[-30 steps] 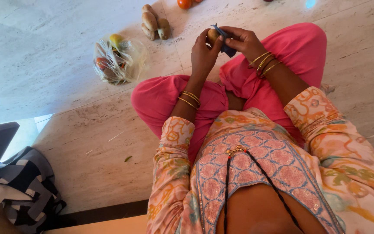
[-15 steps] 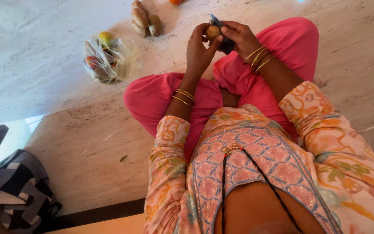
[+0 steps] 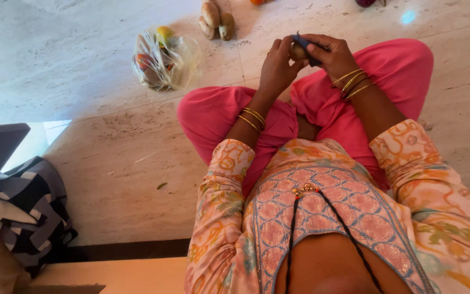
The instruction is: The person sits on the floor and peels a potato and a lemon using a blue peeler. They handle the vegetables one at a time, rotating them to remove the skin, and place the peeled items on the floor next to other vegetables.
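At the far left a black-and-white striped cloth (image 3: 25,209) lies by a dark panel. Further right a clear plastic bag of produce (image 3: 162,57) sits on the pale stone floor (image 3: 82,81), and a small heap of potatoes (image 3: 217,23) lies just beyond it. The left hand (image 3: 276,68) curls its fingers around a small potato (image 3: 298,51), held above the pink-clad knees. The right hand (image 3: 333,54) pinches a dark blue peeler (image 3: 304,42) against it, partly hiding the potato

Single head-worn view, looking steeply down past the chest to the lap and marble floor (image 3: 110,147), close range.
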